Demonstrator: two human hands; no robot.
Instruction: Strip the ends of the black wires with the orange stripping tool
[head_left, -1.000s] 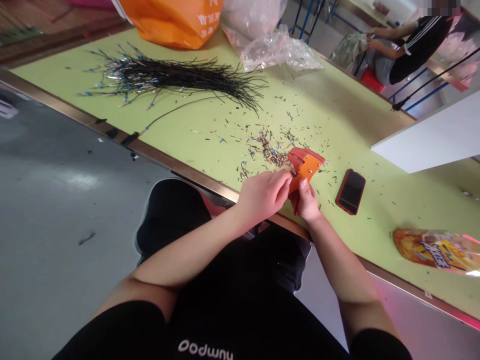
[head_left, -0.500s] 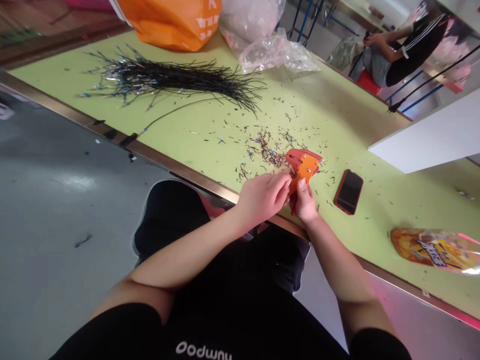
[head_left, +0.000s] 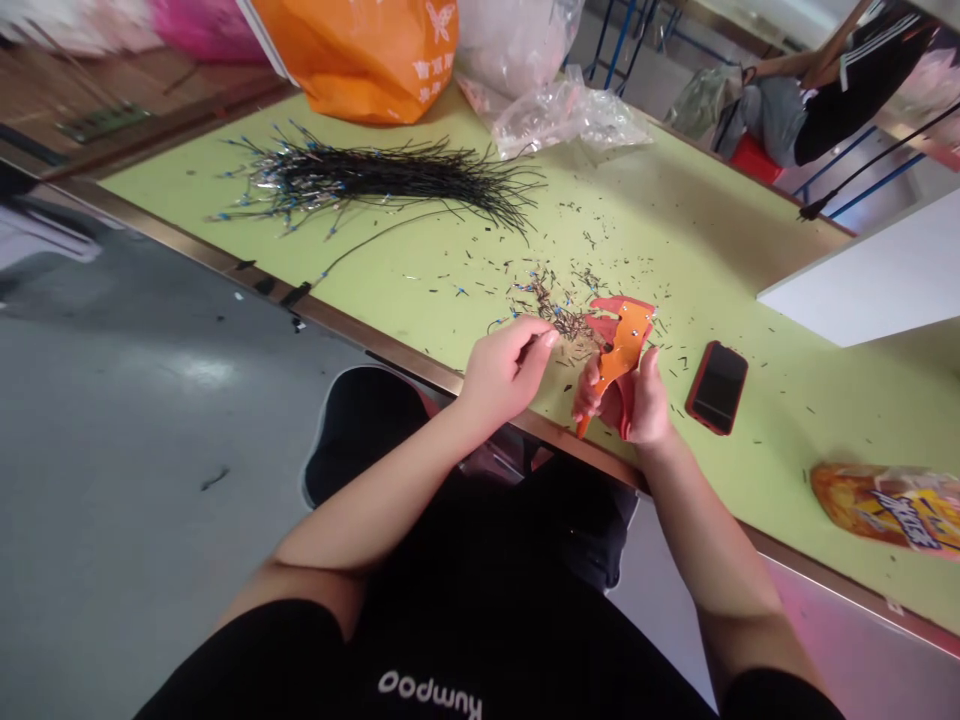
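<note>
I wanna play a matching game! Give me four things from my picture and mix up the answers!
1. orange tool
2. phone
3. black wires
4. orange bag

A. lying in a bundle
B. beside clear plastic
C. in the right hand
D. screen dark, edges red

Pairs: 1-C, 2-D, 3-A, 4-B

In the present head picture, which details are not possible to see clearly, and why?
All in the head view:
Left hand: its curl hides whatever it may hold.
Orange tool: partly covered low down by the right hand.
Orange bag: top cut off by the upper edge.
Wire scraps: too small and jumbled to count.
</note>
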